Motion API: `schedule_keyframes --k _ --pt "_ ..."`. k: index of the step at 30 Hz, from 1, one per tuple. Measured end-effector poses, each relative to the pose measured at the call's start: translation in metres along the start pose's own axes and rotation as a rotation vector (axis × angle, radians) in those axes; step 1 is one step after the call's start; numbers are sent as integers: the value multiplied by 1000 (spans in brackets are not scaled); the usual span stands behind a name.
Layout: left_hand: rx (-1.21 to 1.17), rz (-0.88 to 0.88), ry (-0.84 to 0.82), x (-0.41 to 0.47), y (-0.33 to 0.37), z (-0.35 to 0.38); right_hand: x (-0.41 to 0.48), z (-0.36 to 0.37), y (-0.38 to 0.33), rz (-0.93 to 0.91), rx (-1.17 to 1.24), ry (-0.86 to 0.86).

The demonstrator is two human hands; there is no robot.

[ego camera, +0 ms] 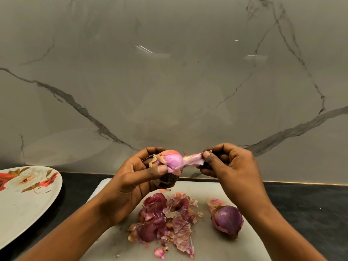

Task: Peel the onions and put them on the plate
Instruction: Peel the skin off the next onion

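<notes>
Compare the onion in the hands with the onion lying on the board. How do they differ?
The held onion is in the air, gripped by the left hand; the board onion lies untouched on the cutting board. The held onion shows pale pink flesh, with the right hand pinching a strip of skin that hangs from it; the board onion is darker purple. Both are red onions, neither on the plate.

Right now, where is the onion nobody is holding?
In the head view, the onion lies on the right of the cutting board, beside the pile of skins.
</notes>
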State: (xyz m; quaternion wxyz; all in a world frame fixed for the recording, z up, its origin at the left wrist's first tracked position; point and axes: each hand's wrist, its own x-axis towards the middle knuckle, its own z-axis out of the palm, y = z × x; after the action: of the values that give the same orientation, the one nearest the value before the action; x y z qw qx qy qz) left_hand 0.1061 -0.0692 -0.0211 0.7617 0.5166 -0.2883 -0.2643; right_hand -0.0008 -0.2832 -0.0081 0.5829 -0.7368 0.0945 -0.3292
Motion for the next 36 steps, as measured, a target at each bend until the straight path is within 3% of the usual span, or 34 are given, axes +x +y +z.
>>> schedule_keyframes --k 11,13,16,19,23,26,32,36 --pt "-100 29 -14 2 5 -3 7 -13 11 -167 -654 89" --pt "-70 34 35 3 6 -3 7 -11 11 -110 -588 -25" --pt "16 34 86 2 5 -2 3 -4 3 68 -289 -309" --pt "126 30 104 0 3 1 0 -5 -3 107 -216 -439" --pt "223 33 143 0 0 2 2 -9 -6 54 -189 -344" --pt "315 58 128 -1 -2 3 0 -10 -7 -155 -280 -213" --pt "437 110 71 -5 -4 7 -10 0 -4 -323 -294 -383" --pt "460 132 66 -5 -7 5 -10 4 2 -390 -316 -361"
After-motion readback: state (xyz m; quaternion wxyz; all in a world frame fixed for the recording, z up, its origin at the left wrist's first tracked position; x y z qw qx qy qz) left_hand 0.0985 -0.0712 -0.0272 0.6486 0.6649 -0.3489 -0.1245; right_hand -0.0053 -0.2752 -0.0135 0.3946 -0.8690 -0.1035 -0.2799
